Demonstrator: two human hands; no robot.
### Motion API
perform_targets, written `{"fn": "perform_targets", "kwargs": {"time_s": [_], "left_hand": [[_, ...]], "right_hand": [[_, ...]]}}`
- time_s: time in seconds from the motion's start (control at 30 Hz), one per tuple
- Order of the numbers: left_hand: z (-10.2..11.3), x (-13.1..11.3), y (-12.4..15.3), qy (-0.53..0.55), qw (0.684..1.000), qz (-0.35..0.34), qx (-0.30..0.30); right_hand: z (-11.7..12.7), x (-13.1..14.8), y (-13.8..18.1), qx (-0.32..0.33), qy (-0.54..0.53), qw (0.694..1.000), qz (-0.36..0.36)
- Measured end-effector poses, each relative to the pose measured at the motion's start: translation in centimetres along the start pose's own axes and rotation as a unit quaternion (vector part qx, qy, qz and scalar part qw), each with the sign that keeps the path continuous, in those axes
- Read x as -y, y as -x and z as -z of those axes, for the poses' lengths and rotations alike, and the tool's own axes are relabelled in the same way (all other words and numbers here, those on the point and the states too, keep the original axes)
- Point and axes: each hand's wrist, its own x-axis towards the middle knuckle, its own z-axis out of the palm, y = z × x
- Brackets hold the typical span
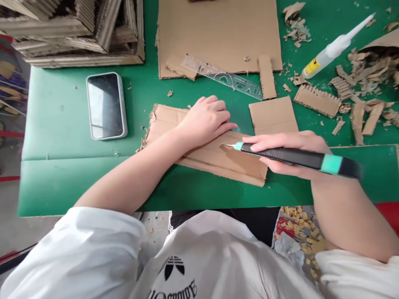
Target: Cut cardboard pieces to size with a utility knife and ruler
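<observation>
My left hand [207,118] lies flat, fingers together, pressing down a long torn piece of corrugated cardboard [218,160] on the green table [62,174]. My right hand [285,151] is closed round a black and teal utility knife [299,158]. The knife's blade tip rests on the cardboard just below my left fingertips. A smaller cardboard rectangle [273,116] lies just beyond the knife hand.
A phone [106,105] lies face up at the left. A large cardboard sheet [218,33], a clear ruler [222,77] and a narrow strip [267,77] lie behind. A glue bottle [336,45] and cardboard scraps [364,87] fill the right. Stacked corrugated pieces [75,33] stand far left.
</observation>
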Motion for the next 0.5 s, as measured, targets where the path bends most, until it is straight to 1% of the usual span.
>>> {"fn": "perform_targets", "kwargs": {"time_s": [0.13, 0.27, 0.4, 0.5], "left_hand": [[0.1, -0.2, 0.1, -0.009, 1.0, -0.001, 0.003], [0.0, -0.2, 0.0, 0.009, 1.0, 0.003, 0.001], [-0.2, -0.4, -0.1, 0.044, 0.999, 0.0, 0.013], [0.0, -0.7, 0.0, 0.056, 0.998, 0.007, 0.017]], "right_hand": [[-0.3, 0.1, -0.1, 0.005, 0.008, 1.0, -0.018], [-0.6, 0.8, -0.1, 0.005, -0.004, 1.0, -0.029], [-1.0, 1.4, -0.2, 0.028, 0.008, 0.999, -0.015], [-1.4, 1.6, 0.1, 0.037, -0.011, 0.999, 0.009]]}}
